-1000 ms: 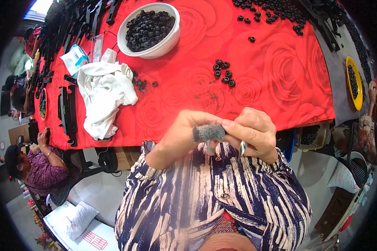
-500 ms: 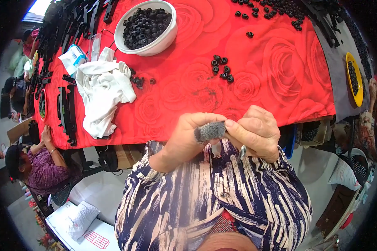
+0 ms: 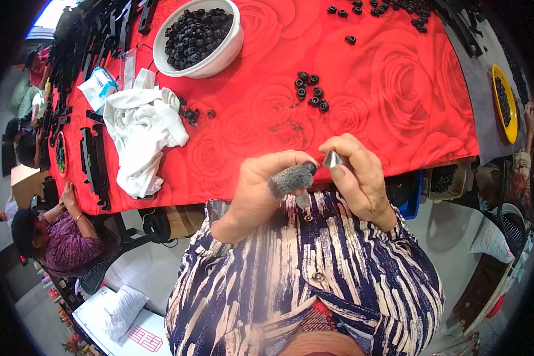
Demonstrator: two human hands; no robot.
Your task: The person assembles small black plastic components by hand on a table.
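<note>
The grip of the left hand (image 3: 252, 187) pinches a small black round part (image 3: 310, 167); the right hand (image 3: 362, 178), holding a metal blade (image 3: 333, 159), should work clear of the grey finger sleeve (image 3: 289, 181).

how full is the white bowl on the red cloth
The white bowl is well filled: small black parts hide its bottom, while some inner wall shows bare at the right.

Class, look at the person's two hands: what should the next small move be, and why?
Probably ease the right hand inward so its silvery metal tool meets the small black part: the left hand holds that part out at the end of the grey fuzzy piece, and the tool is pinched close by, yet apart.
</note>
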